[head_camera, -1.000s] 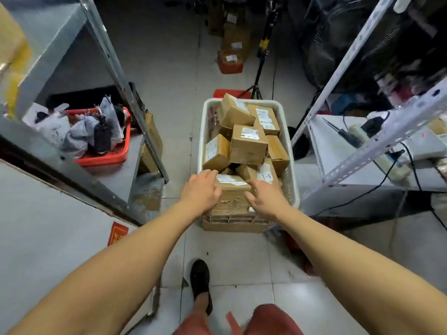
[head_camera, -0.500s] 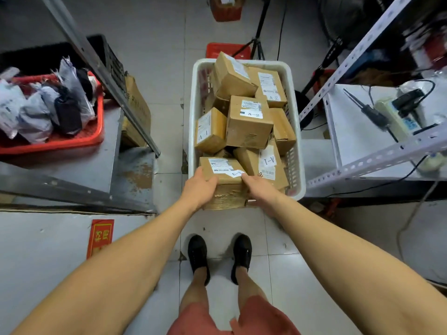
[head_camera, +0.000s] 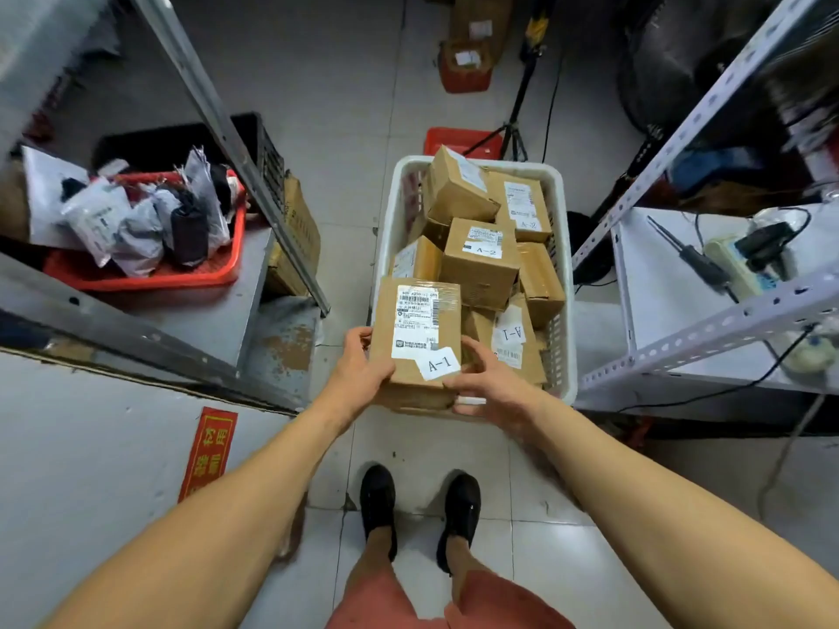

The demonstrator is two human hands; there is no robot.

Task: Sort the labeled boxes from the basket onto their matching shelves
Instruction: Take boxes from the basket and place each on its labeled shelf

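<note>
You stand on a pale tiled floor [head_camera: 363, 106] in a narrow aisle, with the white basket [head_camera: 563, 283] straight ahead of your black shoes [head_camera: 379, 506]. To the left of the basket a grey metal shelf unit [head_camera: 245, 311] carries a red tray [head_camera: 150, 274] heaped with grey and white mailer bags [head_camera: 136, 224]. A cardboard carton [head_camera: 295, 238] leans between that unit and the basket. To the right of the basket a white perforated-angle shelf [head_camera: 681, 356] holds a power strip [head_camera: 735, 265] with cables. Beyond the basket's far rim stand a tripod [head_camera: 517, 120] and a red bin [head_camera: 467, 70].

The basket is piled with brown cardboard boxes; one near its middle bears an A-2 label [head_camera: 486, 251], and one against the near right wall an A-1 label [head_camera: 510, 333].

Over the basket's near left corner you hold the A-1 box [head_camera: 417, 329], label up. Your left hand [head_camera: 363, 370] curls round its left edge, and your right hand [head_camera: 486, 383] grips its near right corner, fingers wrapped under.
</note>
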